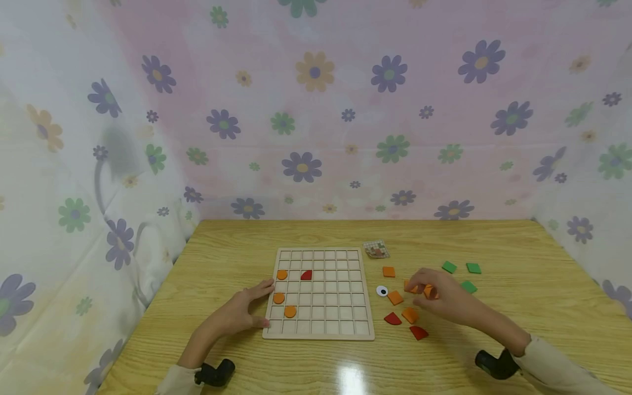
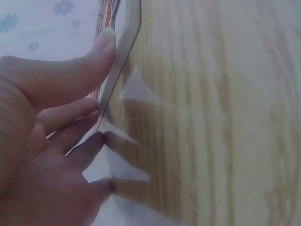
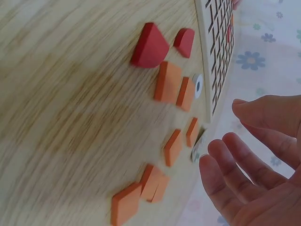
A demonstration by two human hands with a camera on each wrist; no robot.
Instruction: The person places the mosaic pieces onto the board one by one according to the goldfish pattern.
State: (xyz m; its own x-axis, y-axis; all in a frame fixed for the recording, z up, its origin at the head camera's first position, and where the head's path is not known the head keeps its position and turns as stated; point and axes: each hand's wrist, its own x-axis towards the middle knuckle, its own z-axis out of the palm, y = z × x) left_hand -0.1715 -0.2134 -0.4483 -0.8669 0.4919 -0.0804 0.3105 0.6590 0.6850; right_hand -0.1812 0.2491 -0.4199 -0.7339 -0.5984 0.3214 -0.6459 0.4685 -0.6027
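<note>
A wooden grid board [image 1: 318, 337] lies on the table. Three orange discs [image 1: 290, 311] and one red quarter-circle piece [image 1: 306, 275] sit in its left part. My left hand [image 1: 239, 311] touches the board's left edge, thumb near the front corner and fingers farther back. Over several loose orange tiles [image 3: 167, 82] to the right of the board hovers my right hand [image 1: 446, 296]. Nothing shows between its thumb and fingers in the right wrist view, where the fingers are loosely bent. An eye disc [image 1: 382, 291] and two red quarter-circle pieces [image 1: 419, 332] lie nearby.
Three green tiles [image 1: 473, 268] lie beyond the right hand. A small picture card [image 1: 377, 249] is at the board's far right corner. Floral cloth [image 1: 316, 109] hangs behind the wood-grain table [image 1: 237, 236] and along both sides.
</note>
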